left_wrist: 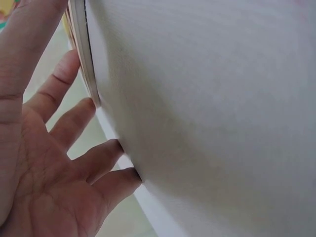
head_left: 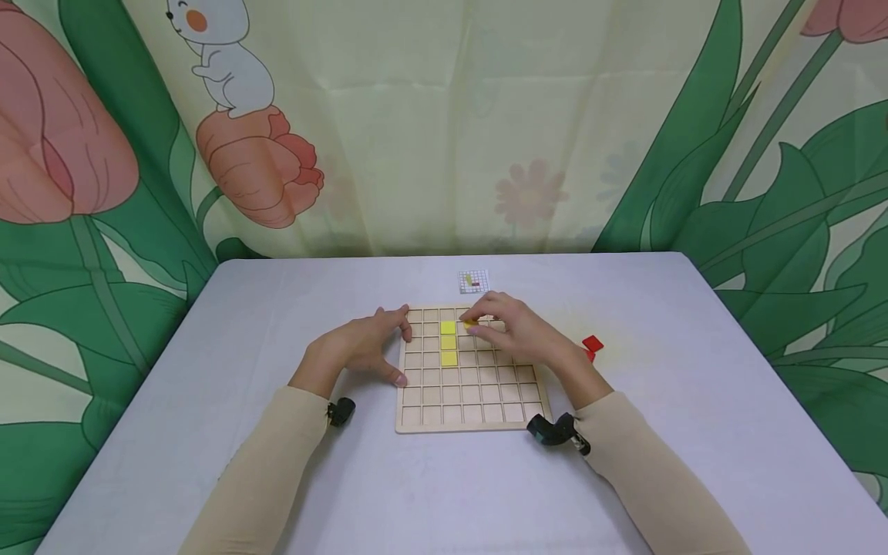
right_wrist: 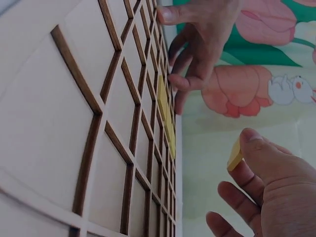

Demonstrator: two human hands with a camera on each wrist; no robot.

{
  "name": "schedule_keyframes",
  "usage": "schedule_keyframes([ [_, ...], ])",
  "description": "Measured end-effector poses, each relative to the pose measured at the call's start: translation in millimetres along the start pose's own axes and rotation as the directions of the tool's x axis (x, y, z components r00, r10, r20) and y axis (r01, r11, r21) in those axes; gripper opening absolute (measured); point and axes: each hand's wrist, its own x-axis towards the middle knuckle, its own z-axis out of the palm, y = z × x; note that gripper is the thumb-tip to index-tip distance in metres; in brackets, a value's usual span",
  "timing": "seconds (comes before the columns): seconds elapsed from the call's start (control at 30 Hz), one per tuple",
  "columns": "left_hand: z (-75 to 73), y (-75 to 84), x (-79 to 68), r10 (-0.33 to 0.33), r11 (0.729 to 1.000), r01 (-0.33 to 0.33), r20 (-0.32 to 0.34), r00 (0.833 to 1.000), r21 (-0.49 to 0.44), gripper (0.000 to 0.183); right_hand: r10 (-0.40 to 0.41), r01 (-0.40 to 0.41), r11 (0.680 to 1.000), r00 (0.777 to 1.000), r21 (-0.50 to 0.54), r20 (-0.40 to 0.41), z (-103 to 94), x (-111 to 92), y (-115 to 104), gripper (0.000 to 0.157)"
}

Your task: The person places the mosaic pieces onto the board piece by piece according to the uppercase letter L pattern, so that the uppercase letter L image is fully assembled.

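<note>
My right hand (head_left: 515,330) pinches a small yellow square tile (right_wrist: 235,155) between thumb and index finger, above the upper part of a wooden grid board (head_left: 432,417). In the right wrist view the tile stands clear of the grid, the other fingers loosely bent. Three yellow tiles (head_left: 449,342) lie in one column of the board, left of the held tile. My left hand (head_left: 361,344) rests at the board's left edge with spread fingers; its thumb and fingertips touch the side. The left wrist view shows those fingers (left_wrist: 61,81) along the wooden rim.
A small printed grid card (head_left: 473,281) with coloured squares lies behind the board. Red tiles (head_left: 593,344) lie to the right, partly hidden by the right wrist. All sits on a white-covered table (head_left: 416,493), with a patterned curtain (head_left: 430,154) behind its far edge.
</note>
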Motion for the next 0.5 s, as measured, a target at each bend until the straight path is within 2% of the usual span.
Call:
schedule_keyframes([
  [0.33, 0.2, -1.7, 1.0, -0.008, 1.000, 0.007, -0.003, 1.000, -0.003, 0.069, 0.024, -0.023, 0.999, 1.000, -0.031, 0.020, 5.3, 3, -12, 0.024],
  [0.5, 0.9, -2.9, 1.6, -0.001, 1.000, 0.001, -0.004, 1.000, -0.004, 0.069, 0.004, -0.004, 1.000, 0.999, -0.013, 0.035, 9.7, 5, -13, 0.026],
])
